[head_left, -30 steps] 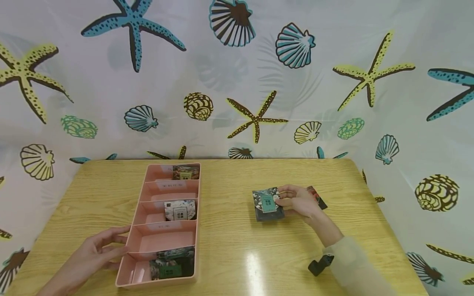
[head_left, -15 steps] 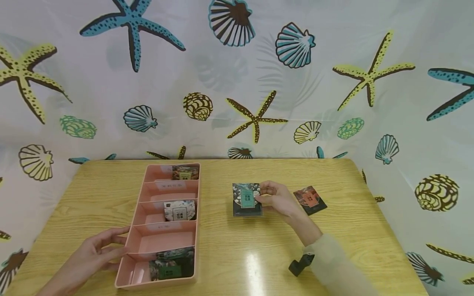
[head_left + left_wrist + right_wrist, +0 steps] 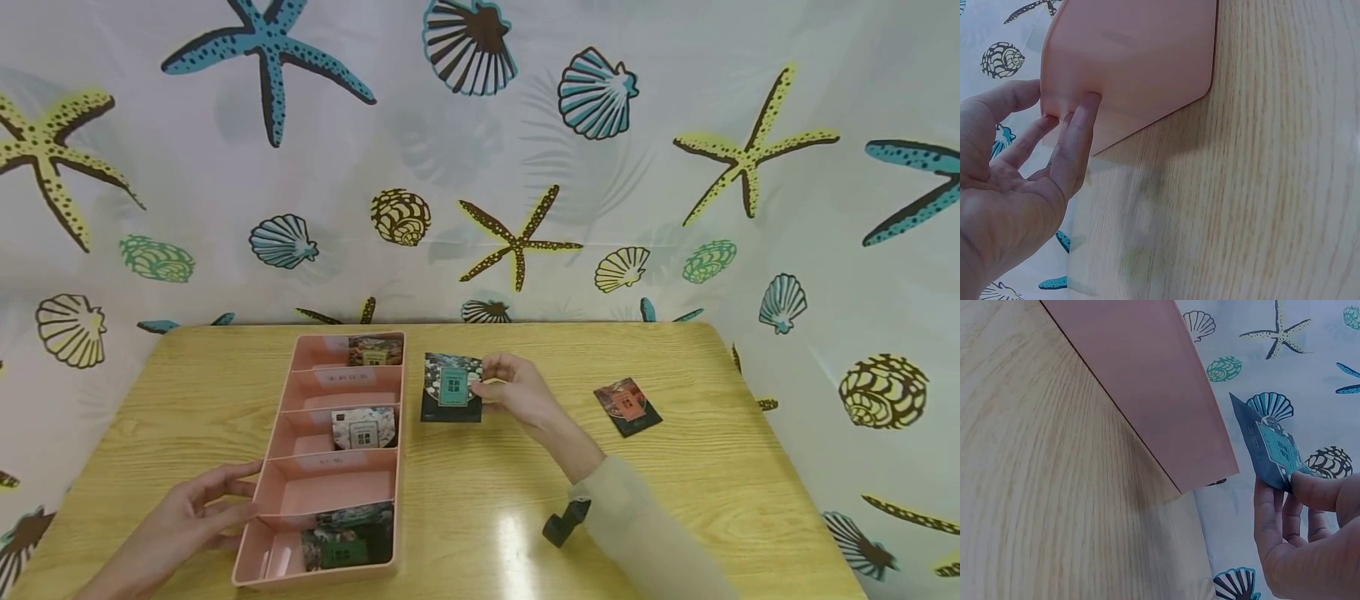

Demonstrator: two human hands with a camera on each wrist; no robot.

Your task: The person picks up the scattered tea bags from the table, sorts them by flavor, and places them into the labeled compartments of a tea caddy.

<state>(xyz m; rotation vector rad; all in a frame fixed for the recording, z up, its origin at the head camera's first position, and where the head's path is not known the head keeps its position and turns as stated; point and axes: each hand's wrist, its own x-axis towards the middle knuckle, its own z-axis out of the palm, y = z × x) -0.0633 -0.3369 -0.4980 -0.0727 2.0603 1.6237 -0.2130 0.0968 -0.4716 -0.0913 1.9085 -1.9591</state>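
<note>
My right hand [image 3: 517,392] pinches a dark tea sachet [image 3: 453,392] with a teal label by its right edge, between thumb and fingers. It holds the sachet raised above the table, just right of a long pink divided box [image 3: 400,475]. In the right wrist view the tea sachet [image 3: 1266,447] is seen tilted, beyond the pink wall. My left hand [image 3: 191,512] touches the box's left side; in the left wrist view its fairly straight fingers [image 3: 1079,144] rest against the outer wall. Box compartments hold a brown-patterned sachet [image 3: 375,352], a white sachet [image 3: 364,428] and dark green sachets [image 3: 347,542].
A black sachet with a red label [image 3: 628,406] lies on the wooden table [image 3: 720,467] at the right. Two box compartments hold no sachets, and labels [image 3: 348,377] are stuck on inner walls. A shell-patterned cloth [image 3: 660,175] hangs behind the table.
My right hand has carried the teal-labelled sachet left, toward the pink box, uncovering the red-labelled sachet. My left hand has stayed at the box's side.
</note>
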